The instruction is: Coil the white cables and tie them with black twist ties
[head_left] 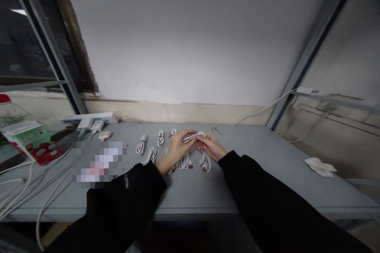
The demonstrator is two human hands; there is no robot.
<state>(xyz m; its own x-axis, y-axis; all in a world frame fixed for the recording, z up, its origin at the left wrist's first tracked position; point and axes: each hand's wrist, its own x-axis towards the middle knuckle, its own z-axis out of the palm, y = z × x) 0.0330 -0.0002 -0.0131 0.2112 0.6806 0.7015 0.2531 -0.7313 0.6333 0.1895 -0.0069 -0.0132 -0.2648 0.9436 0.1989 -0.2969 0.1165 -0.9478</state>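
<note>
My left hand (177, 149) and my right hand (210, 146) meet above a grey table (255, 174), and both pinch a coiled white cable (190, 137) between the fingers. A dark twist tie shows on that coil. Several bundled white cables lie in a loose row under and beside my hands, such as one (141, 144) at the left and one (204, 162) below my right hand. Their orange-brown connector ends point toward me. A thin dark twist tie (216, 130) lies on the table beyond my right hand.
A white power strip (89, 118) with plugged-in adapters stands at the back left, near a pixelated object (97, 164). Long loose white cables (26, 189) spill over the left edge. A green box (29, 140) and a bottle (10, 111) stand far left; crumpled tissue (320, 167) lies right.
</note>
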